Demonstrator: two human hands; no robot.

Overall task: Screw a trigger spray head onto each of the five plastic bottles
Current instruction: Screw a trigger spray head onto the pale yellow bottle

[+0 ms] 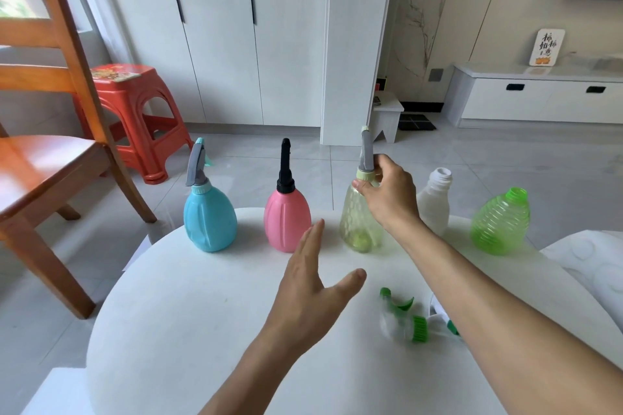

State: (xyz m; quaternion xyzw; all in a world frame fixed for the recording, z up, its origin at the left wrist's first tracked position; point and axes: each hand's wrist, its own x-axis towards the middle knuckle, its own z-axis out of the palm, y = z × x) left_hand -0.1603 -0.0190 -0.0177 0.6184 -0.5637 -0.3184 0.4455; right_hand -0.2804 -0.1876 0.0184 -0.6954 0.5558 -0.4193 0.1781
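On the white bench, left of the pink bottle with its black head, a blue bottle stands capped with a grey head. The left hand hovers in front of the pink bottle, fingers spread wide, holding nothing. Right of the pink bottle, the right hand has its fingers closed on the collar of a yellow bottle with a grey head. Further right stand an uncapped white bottle and green bottle. A loose green head lies nearer the person, right of the pink bottle.
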